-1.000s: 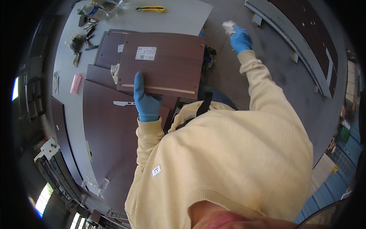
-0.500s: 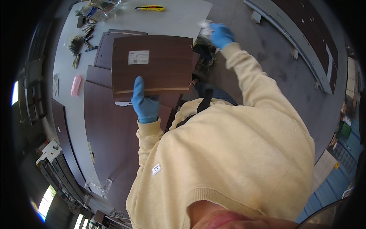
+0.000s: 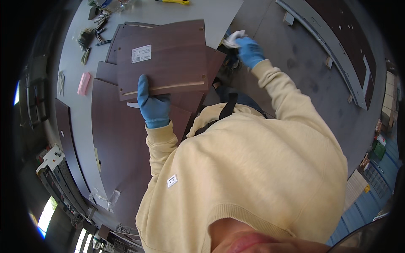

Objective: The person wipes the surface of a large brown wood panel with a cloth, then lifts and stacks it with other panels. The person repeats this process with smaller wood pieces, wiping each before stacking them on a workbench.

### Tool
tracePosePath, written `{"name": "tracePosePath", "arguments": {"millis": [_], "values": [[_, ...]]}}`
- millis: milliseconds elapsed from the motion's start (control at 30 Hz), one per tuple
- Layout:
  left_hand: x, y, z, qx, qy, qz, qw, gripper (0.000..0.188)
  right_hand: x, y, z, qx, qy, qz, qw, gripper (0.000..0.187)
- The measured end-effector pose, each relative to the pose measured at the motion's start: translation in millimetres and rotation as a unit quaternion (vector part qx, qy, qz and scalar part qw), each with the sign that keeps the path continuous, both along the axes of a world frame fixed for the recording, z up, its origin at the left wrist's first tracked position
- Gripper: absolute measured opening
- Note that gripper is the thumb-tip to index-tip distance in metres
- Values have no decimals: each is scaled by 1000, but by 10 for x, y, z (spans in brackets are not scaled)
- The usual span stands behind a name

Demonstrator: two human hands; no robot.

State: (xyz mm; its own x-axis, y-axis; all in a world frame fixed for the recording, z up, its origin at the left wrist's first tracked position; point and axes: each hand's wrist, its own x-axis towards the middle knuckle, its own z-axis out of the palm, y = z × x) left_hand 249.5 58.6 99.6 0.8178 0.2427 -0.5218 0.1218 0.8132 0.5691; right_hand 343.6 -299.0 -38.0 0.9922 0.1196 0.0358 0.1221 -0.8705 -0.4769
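Head view: a worker in a cream knit sweatshirt (image 3: 249, 160) gripped a dark brown, rectangular wood-grain panel (image 3: 168, 69) over a pale grey, smooth-topped counter (image 3: 77, 116). The panel's flat face carried a white rectangular paper label (image 3: 141, 54), small round holes near its corners and a straight, pale groove (image 3: 177, 87) along the side nearest the worker.

The left hand in a blue fabric glove (image 3: 154, 107) held the panel at that grooved side, toward its left corner. The thumb lay upright across the face, while the other fingers ran beneath and were largely hidden. The right hand in a matching blue glove (image 3: 250, 52) was out beyond the panel's right end, apart from it, its fingers closed on a crumpled, soft white cloth (image 3: 234, 39).

The panel's long axis ran left to right across the worker's front, its right end angled slightly farther away, label side up. Larger flat dark brown boards (image 3: 122, 160) lay below it; whether it touched them could not be told. A glossy pink oblong block (image 3: 84, 83) sat to the left on the counter, well apart from the panel.
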Motion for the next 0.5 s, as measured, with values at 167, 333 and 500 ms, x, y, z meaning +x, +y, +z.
{"name": "tracePosePath", "arguments": {"millis": [167,333,500], "values": [[-37,169,-98,-18,-47,0,999,23,-8,80,290,263,90,-193,941,38],[26,72,-158,-18,-50,-22,998,25,-82,735,723,593,125,-145,782,40],[18,-72,-228,1,-65,-14,998,28,-245,925,1447,402,-229,6,887,33]]}}
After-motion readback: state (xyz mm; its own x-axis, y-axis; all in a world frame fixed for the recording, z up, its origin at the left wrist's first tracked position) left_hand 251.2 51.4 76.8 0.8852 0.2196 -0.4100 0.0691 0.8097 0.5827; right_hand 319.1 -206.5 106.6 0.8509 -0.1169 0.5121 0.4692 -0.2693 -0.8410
